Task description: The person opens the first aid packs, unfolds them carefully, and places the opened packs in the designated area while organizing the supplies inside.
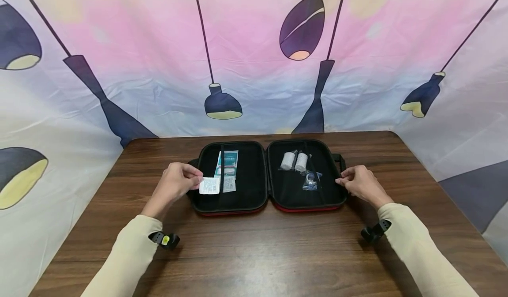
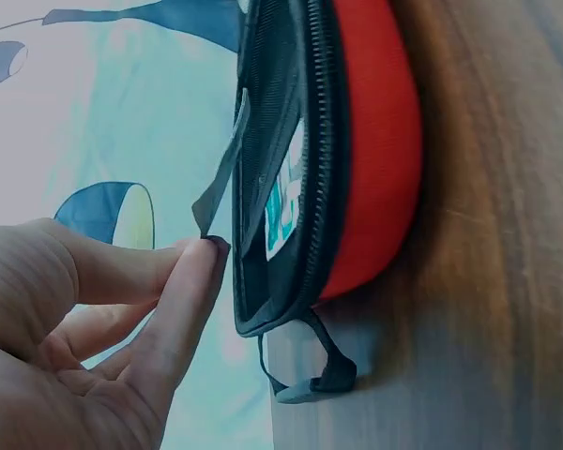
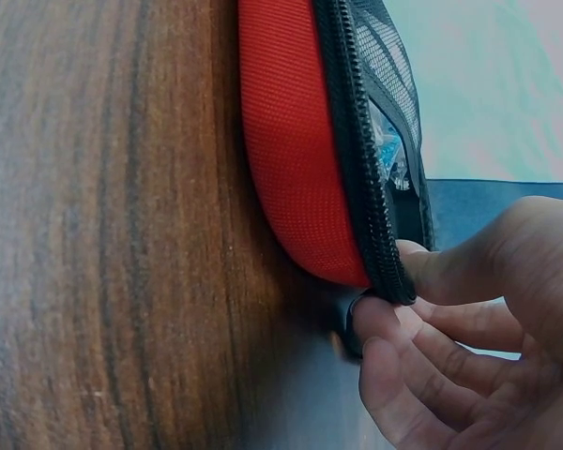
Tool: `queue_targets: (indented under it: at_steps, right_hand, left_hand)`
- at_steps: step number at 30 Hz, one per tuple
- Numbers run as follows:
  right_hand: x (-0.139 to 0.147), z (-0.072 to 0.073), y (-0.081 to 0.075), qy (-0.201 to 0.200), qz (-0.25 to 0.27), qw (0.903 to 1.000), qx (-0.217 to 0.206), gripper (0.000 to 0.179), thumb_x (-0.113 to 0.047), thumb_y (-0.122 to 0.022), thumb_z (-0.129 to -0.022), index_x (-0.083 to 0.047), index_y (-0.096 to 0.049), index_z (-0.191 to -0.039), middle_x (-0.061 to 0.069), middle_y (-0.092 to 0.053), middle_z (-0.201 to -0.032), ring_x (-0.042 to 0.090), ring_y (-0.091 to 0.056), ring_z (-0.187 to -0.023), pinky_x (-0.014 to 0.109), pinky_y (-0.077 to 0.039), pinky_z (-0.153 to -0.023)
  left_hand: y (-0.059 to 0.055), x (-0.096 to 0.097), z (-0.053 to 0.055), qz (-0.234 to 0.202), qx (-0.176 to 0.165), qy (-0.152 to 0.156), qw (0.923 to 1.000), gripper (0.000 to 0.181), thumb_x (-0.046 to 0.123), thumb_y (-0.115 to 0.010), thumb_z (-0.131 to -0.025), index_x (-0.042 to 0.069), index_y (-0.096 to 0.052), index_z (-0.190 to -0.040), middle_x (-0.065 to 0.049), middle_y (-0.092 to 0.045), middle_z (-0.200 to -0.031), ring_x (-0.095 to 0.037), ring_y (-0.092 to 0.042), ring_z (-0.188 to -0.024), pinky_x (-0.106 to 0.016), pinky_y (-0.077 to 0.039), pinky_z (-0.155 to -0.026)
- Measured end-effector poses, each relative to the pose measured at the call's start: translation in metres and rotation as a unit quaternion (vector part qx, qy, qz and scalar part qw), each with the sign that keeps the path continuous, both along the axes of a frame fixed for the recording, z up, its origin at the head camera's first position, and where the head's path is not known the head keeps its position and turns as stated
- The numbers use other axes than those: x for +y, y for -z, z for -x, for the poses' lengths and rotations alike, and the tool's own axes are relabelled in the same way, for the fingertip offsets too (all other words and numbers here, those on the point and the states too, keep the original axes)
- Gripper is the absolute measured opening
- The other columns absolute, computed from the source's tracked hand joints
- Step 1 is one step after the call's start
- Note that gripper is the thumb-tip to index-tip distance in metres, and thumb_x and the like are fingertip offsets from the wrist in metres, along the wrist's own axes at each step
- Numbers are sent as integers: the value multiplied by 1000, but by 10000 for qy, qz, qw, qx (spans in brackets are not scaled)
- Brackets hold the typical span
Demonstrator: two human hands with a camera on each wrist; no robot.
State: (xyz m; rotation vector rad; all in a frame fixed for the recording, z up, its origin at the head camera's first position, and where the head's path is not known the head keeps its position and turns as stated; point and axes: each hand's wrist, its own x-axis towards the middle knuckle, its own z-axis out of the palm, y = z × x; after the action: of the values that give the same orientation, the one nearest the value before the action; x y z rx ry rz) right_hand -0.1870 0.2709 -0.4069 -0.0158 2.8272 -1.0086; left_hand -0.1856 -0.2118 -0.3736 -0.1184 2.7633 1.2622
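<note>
A zippered case, black inside and red outside, lies open flat on the table, its left half [image 1: 250, 178] and right half [image 1: 283, 195] side by side. Over the left half, my left hand [image 1: 176, 183] pinches a small white printed packet [image 1: 209, 186] between thumb and fingertips. In the left wrist view this packet [image 2: 221, 173] appears edge-on, tilted above the rim. Beside it lie a teal-and-white packet [image 1: 230, 158] and another white printed packet [image 1: 229, 184], near a black elastic strap [image 1: 222, 167]. My right hand [image 1: 359, 183] grips the right half's zippered rim [image 3: 380, 225], thumb inside and fingers outside.
Two white rolls in clear wrap [image 1: 294, 161] and a small clear bag with blue parts [image 1: 310, 181] lie in the right half. Carry handles stick out at both outer sides, the right one [image 1: 339, 160] near my hand. A printed cloth [image 1: 254, 67] hangs behind the wooden table [image 1: 254, 253].
</note>
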Motion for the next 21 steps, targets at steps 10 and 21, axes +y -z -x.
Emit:
queue_targets:
  at_steps: [10,21]
  right_hand:
    - [1,-3,2,10,5,10000,-4,41,-20,-68,-98,13,-63,-121,20,-71,-100,16,-65,-70,33,-57,-61]
    - [-3,-3,2,44,76,10000,28,41,-19,-68,-98,14,-62,-122,20,-71,-101,17,-64,-70,32,-57,-61]
  left_hand:
    - [9,1,-11,910,220,382,9949,7,6,-70,-93,2,-76,-96,-5,-71,-80,-14,-67,-69,-30,-49,-59]
    - [17,15,-14,930,221,535,9940,4,5,-71,-91,3,-74,-91,-3,-70,-77,-14,-68,-66,-34,-55,-66]
